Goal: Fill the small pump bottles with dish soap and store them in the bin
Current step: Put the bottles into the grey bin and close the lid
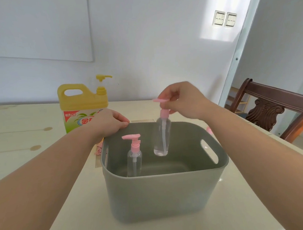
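Clear plastic with a pink pump top, the bottle (pixel 162 134) hangs upright over the inside of the bin (pixel 163 196), its base below the rim but, as far as I can judge, not yet down on the floor. The right hand (pixel 180 101) pinches it by the pump head and collar, fingers curled round the pink top. A second bottle (pixel 134 158) of the same kind stands upright inside the bin near its left wall, well apart from the first. How much soap either one holds is hard to tell, since plastic and liquid both look clear; the one in the hand may have some at the bottom. The left hand (pixel 109 124) holds the far left corner of the bin's rim, fingers bent over the edge, seemingly steadying it. Behind that hand the yellow soap jug (pixel 80 106) stands on the table (pixel 20 135) with its pump on. A small pink thing (pixel 209 130) peeks out beside the bin's right wall; I cannot tell whether it is another pump top. Storing looks well along: one bottle is in, one is going in.
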The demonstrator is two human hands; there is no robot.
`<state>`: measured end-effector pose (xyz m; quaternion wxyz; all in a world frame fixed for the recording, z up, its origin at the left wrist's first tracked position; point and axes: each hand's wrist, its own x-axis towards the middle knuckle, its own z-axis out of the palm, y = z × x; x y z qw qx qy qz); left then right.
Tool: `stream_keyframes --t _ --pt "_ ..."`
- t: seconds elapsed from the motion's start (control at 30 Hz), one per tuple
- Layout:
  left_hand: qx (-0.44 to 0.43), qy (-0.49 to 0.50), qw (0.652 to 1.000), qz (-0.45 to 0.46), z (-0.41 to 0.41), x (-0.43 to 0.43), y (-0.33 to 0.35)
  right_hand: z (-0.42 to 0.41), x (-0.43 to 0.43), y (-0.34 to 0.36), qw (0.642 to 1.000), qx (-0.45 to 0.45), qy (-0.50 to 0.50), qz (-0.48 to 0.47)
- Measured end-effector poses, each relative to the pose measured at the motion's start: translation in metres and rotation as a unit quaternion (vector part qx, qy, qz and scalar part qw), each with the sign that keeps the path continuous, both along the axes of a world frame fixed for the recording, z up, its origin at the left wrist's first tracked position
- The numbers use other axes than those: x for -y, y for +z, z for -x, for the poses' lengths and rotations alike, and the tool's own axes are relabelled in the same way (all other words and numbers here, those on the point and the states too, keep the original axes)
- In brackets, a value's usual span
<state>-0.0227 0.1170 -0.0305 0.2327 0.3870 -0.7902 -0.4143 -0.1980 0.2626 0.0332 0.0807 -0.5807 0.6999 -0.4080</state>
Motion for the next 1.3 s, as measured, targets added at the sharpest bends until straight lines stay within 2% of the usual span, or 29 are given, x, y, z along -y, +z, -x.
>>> stream_keyframes --t 0.17,0.37,0.83,0.93,1.07,1.2,1.3 --pt "-0.005 0.003 1.0 -0.009 0.001 -0.001 0.0 -0.009 0.004 -0.021 0.988 -0.08 0.053 -0.118" --pt "-0.008 0.007 1.0 -0.005 -0.001 -0.003 -0.001 -0.021 0.008 -0.031 0.972 -0.127 0.068 -0.187" --pt "-0.021 0.015 1.0 0.002 0.001 -0.006 -0.003 -0.016 0.002 -0.025 0.968 -0.114 0.071 -0.21" --pt "-0.022 0.016 1.0 0.006 0.001 -0.008 -0.004 -0.002 -0.008 -0.012 0.981 -0.09 0.037 -0.167" --pt "-0.02 0.021 1.0 0.011 0.002 -0.009 -0.004 0.037 -0.019 0.0 0.994 -0.006 -0.049 -0.095" --pt "-0.017 0.028 0.999 0.016 0.004 -0.01 -0.003 0.081 -0.036 -0.004 0.984 -0.006 -0.161 -0.078" --pt "-0.017 0.03 0.999 0.016 0.007 -0.012 -0.003 0.1 -0.048 -0.015 0.97 -0.03 -0.216 -0.102"
